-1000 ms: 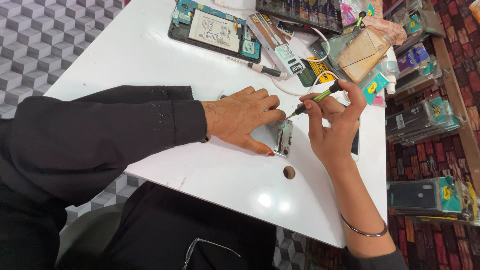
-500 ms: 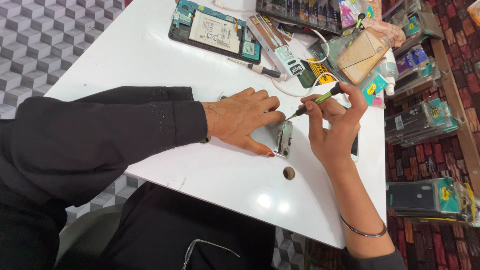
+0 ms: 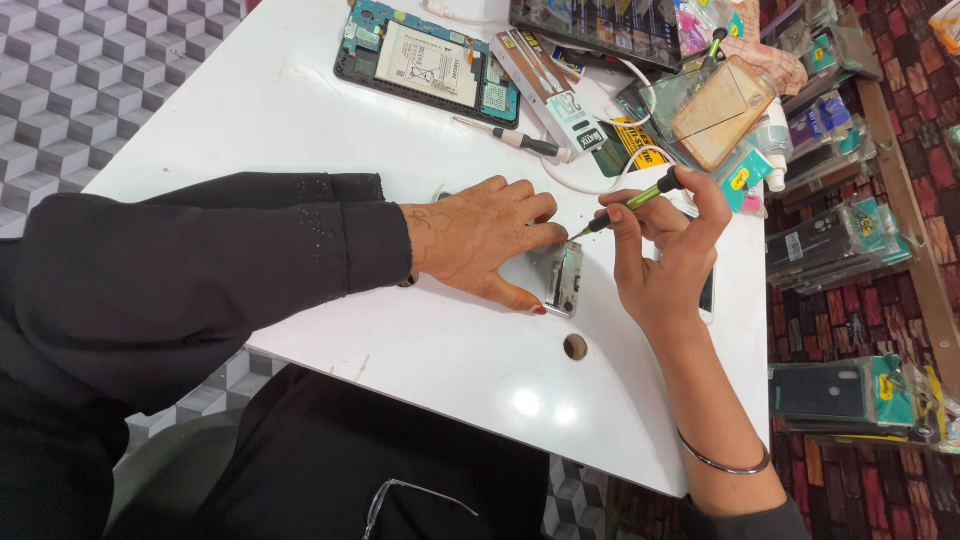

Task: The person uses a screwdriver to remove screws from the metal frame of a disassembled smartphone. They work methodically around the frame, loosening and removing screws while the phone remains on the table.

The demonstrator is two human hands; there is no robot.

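Fingers of left hand lie spread, hiding most of the small device, while right hand at 3 o'clock pinches the green screwdriver.

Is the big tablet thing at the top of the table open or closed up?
Open. The tablet lies flat with its back cover off, so its white battery and blue-green inner parts show.
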